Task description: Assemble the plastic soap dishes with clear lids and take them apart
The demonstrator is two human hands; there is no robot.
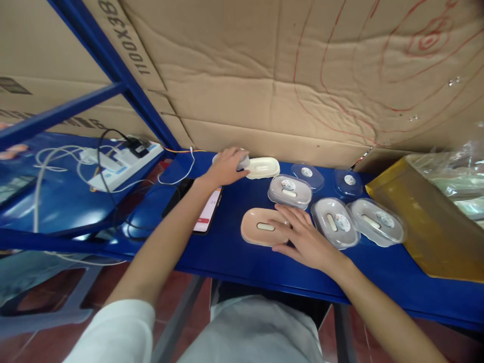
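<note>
Peach dish point(252, 226) lies partly beneath the right hand point(305, 239), whose fingers are spread apart

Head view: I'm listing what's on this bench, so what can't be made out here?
All in the head view:
- Translucent piece: largely covered by the left hand.
- Peach case: right end partly behind the right hand.
- Phone: partly behind the left forearm.
- Sticker print: too small and blurred.
- Plastic bag: cut off by the right edge.
</note>
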